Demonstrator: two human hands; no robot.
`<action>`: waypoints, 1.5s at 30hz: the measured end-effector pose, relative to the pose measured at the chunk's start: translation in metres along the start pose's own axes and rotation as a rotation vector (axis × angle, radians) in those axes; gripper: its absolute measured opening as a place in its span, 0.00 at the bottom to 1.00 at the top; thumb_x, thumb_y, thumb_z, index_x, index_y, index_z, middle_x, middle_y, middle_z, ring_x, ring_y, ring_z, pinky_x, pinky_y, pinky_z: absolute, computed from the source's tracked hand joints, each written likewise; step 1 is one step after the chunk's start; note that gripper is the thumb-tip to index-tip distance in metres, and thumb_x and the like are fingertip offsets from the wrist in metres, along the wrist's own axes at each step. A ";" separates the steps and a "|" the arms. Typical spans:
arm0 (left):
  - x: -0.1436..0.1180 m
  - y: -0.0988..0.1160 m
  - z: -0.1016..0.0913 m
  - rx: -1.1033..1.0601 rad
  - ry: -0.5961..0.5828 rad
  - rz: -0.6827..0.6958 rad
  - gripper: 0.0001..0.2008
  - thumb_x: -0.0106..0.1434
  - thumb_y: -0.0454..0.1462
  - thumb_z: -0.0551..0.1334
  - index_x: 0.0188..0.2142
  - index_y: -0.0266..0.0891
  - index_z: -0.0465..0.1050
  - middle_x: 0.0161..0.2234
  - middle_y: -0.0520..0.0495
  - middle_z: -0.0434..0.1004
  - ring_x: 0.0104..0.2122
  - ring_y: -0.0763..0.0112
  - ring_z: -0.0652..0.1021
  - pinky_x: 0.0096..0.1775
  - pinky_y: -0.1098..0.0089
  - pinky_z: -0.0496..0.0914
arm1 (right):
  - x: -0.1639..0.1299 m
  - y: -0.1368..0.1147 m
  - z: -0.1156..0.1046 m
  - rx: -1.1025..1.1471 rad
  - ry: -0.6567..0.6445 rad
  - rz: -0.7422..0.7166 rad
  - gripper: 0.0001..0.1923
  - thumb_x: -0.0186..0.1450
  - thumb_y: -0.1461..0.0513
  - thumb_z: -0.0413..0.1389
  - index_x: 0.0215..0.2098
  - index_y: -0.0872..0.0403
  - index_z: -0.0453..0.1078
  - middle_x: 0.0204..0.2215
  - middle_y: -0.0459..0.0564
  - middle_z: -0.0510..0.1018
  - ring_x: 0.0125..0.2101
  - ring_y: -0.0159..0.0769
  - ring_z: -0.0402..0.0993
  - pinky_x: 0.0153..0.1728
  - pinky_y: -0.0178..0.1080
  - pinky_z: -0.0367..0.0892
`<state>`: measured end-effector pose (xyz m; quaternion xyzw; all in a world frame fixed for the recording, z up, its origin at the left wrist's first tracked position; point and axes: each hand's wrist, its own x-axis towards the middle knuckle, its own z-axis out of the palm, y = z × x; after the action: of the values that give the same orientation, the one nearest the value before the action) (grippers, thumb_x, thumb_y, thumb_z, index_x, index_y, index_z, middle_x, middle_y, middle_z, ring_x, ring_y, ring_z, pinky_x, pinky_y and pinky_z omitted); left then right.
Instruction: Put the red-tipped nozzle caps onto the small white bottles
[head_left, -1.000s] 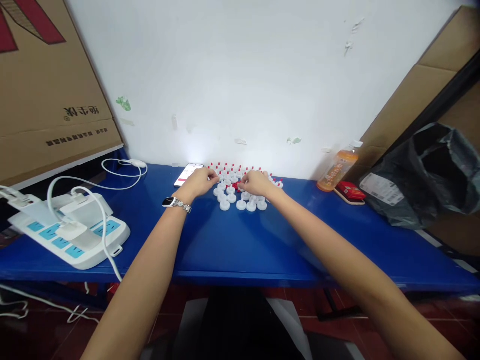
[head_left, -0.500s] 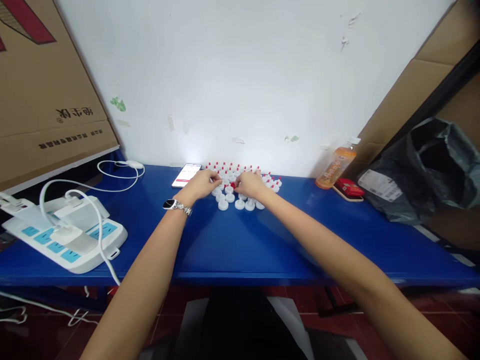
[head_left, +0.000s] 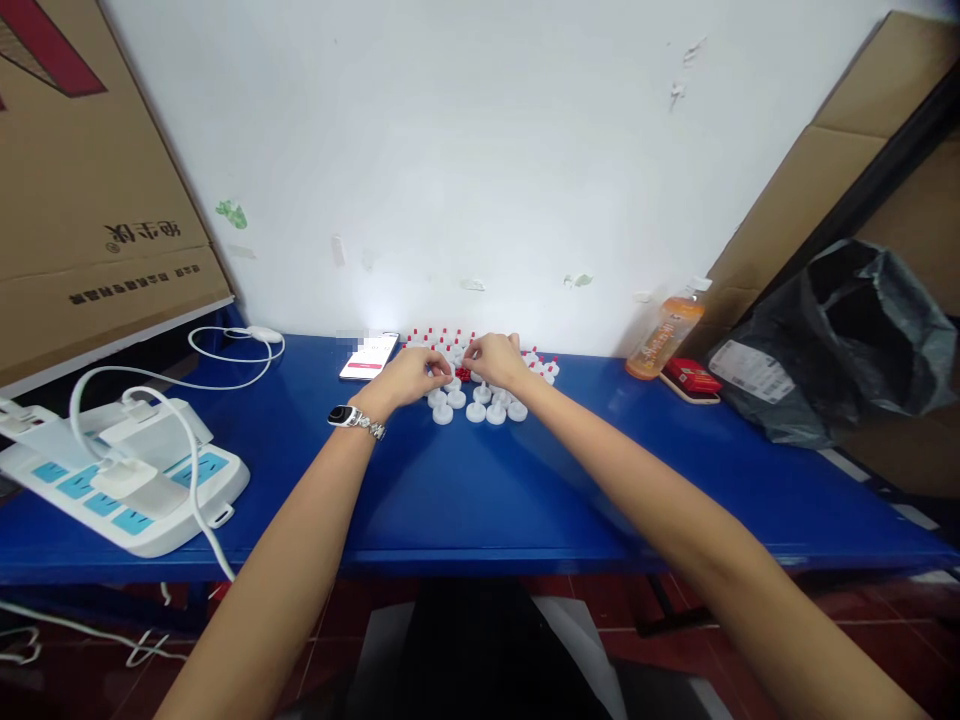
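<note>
Meeting at the centre of the frame, the left hand (head_left: 405,376) and the right hand (head_left: 495,360) pinch with curled fingers over a cluster of small white caps (head_left: 476,395) with red tips — what exactly each fingertip grips is too small to tell. The caps sit on the blue tabletop (head_left: 465,490) against the wall. A phone (head_left: 369,356) lies just left; a power strip (head_left: 120,470) fills the lower left — an orange bottle (head_left: 666,340) stands right.

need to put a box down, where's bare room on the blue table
Bare: the table front, between the power strip and black bag. Crowded: the back middle, where both hands work among white caps, with phone and bottle alongside.
</note>
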<state>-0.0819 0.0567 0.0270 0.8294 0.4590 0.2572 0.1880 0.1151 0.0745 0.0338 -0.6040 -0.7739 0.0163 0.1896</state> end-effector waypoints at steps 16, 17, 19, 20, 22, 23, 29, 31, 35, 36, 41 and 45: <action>0.004 0.014 0.017 0.029 -0.037 0.095 0.06 0.62 0.36 0.64 0.35 0.39 0.82 0.34 0.46 0.84 0.34 0.65 0.79 0.38 0.68 0.68 | -0.040 0.025 -0.010 0.194 -0.053 -0.032 0.06 0.62 0.60 0.62 0.33 0.51 0.81 0.33 0.47 0.85 0.38 0.39 0.77 0.54 0.49 0.51; 0.004 0.015 0.018 0.050 -0.024 0.094 0.06 0.62 0.36 0.64 0.35 0.39 0.82 0.34 0.46 0.84 0.35 0.65 0.79 0.38 0.67 0.68 | -0.035 0.025 -0.008 0.194 -0.044 -0.027 0.06 0.62 0.61 0.61 0.33 0.52 0.81 0.33 0.47 0.85 0.39 0.39 0.77 0.54 0.49 0.51; 0.004 0.019 0.021 0.100 0.006 0.091 0.07 0.63 0.36 0.63 0.37 0.39 0.81 0.36 0.45 0.84 0.38 0.62 0.79 0.40 0.66 0.68 | -0.028 0.025 -0.004 0.194 -0.030 -0.012 0.06 0.63 0.61 0.61 0.34 0.52 0.81 0.34 0.47 0.86 0.41 0.40 0.78 0.54 0.48 0.52; 0.004 0.020 0.022 0.124 0.024 0.092 0.07 0.64 0.36 0.63 0.39 0.40 0.81 0.37 0.45 0.84 0.39 0.61 0.79 0.41 0.65 0.68 | -0.026 0.025 -0.003 0.200 -0.021 -0.006 0.07 0.63 0.61 0.61 0.35 0.51 0.81 0.35 0.47 0.86 0.41 0.41 0.78 0.54 0.48 0.52; 0.004 0.023 0.022 0.160 0.049 0.098 0.10 0.65 0.36 0.62 0.44 0.40 0.80 0.39 0.45 0.84 0.42 0.59 0.78 0.43 0.63 0.68 | -0.027 0.026 -0.002 0.235 0.011 0.003 0.08 0.63 0.60 0.61 0.38 0.50 0.82 0.36 0.47 0.86 0.42 0.41 0.78 0.55 0.48 0.53; 0.003 0.023 0.021 0.170 0.056 0.101 0.11 0.65 0.36 0.62 0.46 0.40 0.79 0.39 0.45 0.85 0.43 0.58 0.78 0.44 0.62 0.68 | -0.030 0.028 -0.002 0.260 0.033 0.010 0.08 0.63 0.59 0.61 0.39 0.50 0.82 0.36 0.47 0.86 0.42 0.41 0.78 0.54 0.48 0.55; -0.002 0.023 0.007 0.159 0.116 0.084 0.10 0.66 0.37 0.61 0.45 0.39 0.78 0.41 0.44 0.84 0.41 0.61 0.78 0.43 0.64 0.69 | -0.053 0.046 -0.011 0.333 0.188 0.104 0.09 0.66 0.58 0.58 0.36 0.51 0.81 0.37 0.47 0.85 0.38 0.39 0.77 0.52 0.45 0.61; -0.003 0.023 0.003 0.147 0.129 0.068 0.10 0.66 0.38 0.61 0.43 0.39 0.79 0.42 0.43 0.83 0.39 0.62 0.78 0.42 0.64 0.68 | -0.058 0.054 -0.015 0.341 0.266 0.130 0.10 0.66 0.57 0.58 0.36 0.51 0.80 0.39 0.47 0.85 0.37 0.38 0.76 0.52 0.46 0.62; -0.003 0.023 0.001 0.083 0.111 0.064 0.10 0.66 0.41 0.62 0.40 0.39 0.80 0.39 0.43 0.83 0.37 0.63 0.77 0.38 0.66 0.67 | -0.065 0.065 -0.017 0.428 0.313 0.108 0.11 0.65 0.60 0.56 0.40 0.53 0.79 0.40 0.50 0.83 0.35 0.36 0.73 0.44 0.40 0.66; -0.003 0.024 0.002 0.054 0.091 0.066 0.10 0.65 0.42 0.62 0.39 0.39 0.80 0.37 0.44 0.82 0.36 0.64 0.77 0.37 0.67 0.67 | -0.067 0.067 -0.017 0.440 0.307 0.096 0.11 0.64 0.60 0.56 0.40 0.53 0.79 0.39 0.50 0.82 0.34 0.36 0.72 0.43 0.39 0.66; -0.005 0.027 0.006 -0.065 -0.024 0.046 0.15 0.63 0.48 0.65 0.36 0.39 0.78 0.24 0.50 0.75 0.24 0.70 0.73 0.29 0.69 0.62 | -0.077 0.064 -0.009 0.425 0.270 0.041 0.10 0.64 0.60 0.56 0.38 0.54 0.79 0.34 0.48 0.79 0.32 0.35 0.69 0.39 0.37 0.64; -0.008 0.034 0.011 -0.074 -0.077 0.021 0.17 0.60 0.52 0.67 0.34 0.40 0.77 0.19 0.53 0.70 0.20 0.71 0.69 0.25 0.69 0.58 | -0.087 0.052 -0.007 0.378 0.249 -0.005 0.10 0.64 0.58 0.56 0.37 0.54 0.77 0.24 0.43 0.70 0.28 0.33 0.67 0.34 0.35 0.61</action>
<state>-0.0561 0.0313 0.0351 0.8358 0.4329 0.2438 0.2336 0.1829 0.0051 0.0032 -0.5532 -0.7292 0.0860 0.3935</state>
